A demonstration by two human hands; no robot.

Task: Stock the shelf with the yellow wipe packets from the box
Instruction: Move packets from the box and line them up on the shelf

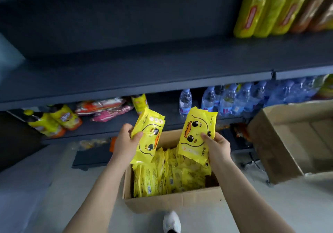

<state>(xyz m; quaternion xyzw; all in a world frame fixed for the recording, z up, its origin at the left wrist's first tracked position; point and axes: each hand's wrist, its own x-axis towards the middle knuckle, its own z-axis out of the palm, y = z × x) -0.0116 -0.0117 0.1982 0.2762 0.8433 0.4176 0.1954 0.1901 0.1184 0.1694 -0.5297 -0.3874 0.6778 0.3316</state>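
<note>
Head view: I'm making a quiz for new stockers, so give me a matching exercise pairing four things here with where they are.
Things:
1. water bottles
2. empty cardboard box
3. white shoe
4. packet with the duck face

Places:
A. on the floor, right of the box of yellow packets
B. held in the right hand
C. on the lower shelf, toward the right
D. at the bottom edge, just in front of the packet box

Pairs: 1-C, 2-A, 3-D, 4-B
</note>
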